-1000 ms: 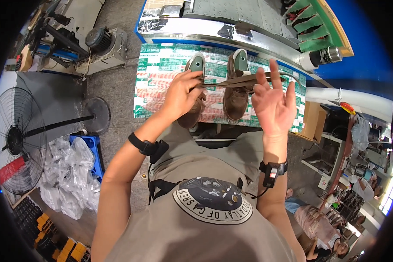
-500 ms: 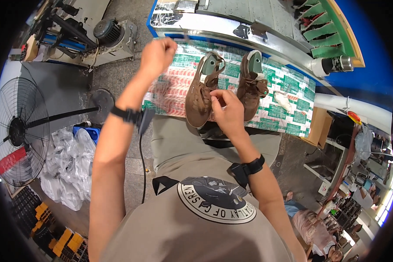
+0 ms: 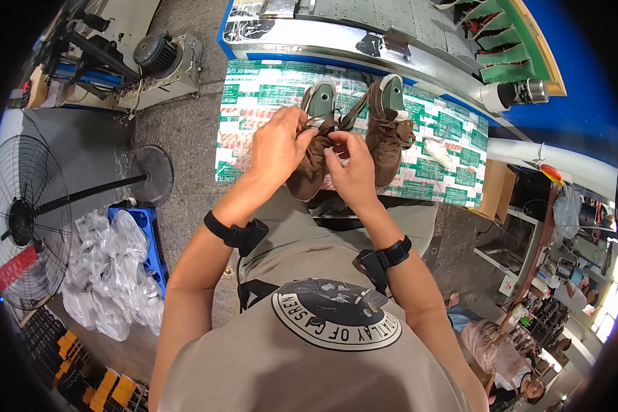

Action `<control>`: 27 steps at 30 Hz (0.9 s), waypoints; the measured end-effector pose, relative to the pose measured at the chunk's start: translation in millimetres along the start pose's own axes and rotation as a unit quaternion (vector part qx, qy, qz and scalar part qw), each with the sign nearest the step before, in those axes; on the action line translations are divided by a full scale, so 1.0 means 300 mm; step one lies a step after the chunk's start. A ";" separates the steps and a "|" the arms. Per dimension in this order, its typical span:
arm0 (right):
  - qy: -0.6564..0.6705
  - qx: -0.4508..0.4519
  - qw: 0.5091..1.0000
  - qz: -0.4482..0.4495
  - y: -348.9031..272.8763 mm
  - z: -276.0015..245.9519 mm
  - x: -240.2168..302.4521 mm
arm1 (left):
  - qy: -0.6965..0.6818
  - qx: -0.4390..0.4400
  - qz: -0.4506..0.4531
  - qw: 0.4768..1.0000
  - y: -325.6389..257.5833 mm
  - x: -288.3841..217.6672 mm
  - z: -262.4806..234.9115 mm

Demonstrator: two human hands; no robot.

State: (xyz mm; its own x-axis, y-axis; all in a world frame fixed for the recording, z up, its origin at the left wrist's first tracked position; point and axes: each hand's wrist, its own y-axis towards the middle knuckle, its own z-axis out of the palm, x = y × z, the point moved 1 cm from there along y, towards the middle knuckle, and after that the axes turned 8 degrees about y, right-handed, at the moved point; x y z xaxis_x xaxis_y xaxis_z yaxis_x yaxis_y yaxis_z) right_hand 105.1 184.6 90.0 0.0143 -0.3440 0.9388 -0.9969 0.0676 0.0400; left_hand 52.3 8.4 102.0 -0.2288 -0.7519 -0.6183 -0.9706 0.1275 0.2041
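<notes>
Two brown shoes with green insoles stand side by side, toes toward me. On the left shoe (image 3: 306, 180), both my hands meet at the lacing. My left hand (image 3: 278, 145) pinches the brown shoelace (image 3: 333, 125) near the tongue, thumb and fingertips together. My right hand (image 3: 353, 166) is closed on the lace from the other side, its fingertips partly hiding the knot area. The right shoe (image 3: 388, 154), its lace gathered in a bow, stands just right of my right hand, untouched.
The shoes stand on a board (image 3: 254, 89) covered in green, white and red printed tape. A crumpled white wad (image 3: 438, 152) lies right of them. Beyond runs a metal-edged machine (image 3: 309, 34). A fan (image 3: 22, 221) and bagged items (image 3: 110, 275) are at left. A person (image 3: 494, 350) sits lower right.
My left hand has come down and right from above the board's left side to the left shoe's laces. My right hand stays at that shoe, a little higher.
</notes>
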 end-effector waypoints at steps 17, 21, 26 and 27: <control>-0.066 0.029 0.996 -0.055 0.030 -0.034 -0.034 | -0.433 0.446 0.201 0.757 -0.139 -0.382 -0.374; -0.042 0.024 0.998 -0.036 0.033 -0.018 -0.004 | -0.205 0.185 -0.161 0.948 -0.010 -0.113 -0.146; -0.096 0.016 0.991 -0.094 0.024 -0.016 0.010 | -0.007 0.111 -0.075 0.991 0.077 0.000 0.025; -0.101 0.012 0.989 -0.106 0.015 -0.013 0.008 | -0.014 0.109 -0.066 0.992 0.060 0.006 0.024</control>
State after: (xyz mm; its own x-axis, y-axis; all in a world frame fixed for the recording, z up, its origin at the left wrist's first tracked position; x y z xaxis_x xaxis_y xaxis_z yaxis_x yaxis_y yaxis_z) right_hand 100.9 187.7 93.9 0.2092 -0.5287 0.8226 -0.9748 -0.0465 0.2180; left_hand 34.1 14.1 99.2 -0.0972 -0.7535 -0.6502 -0.9847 0.1679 -0.0474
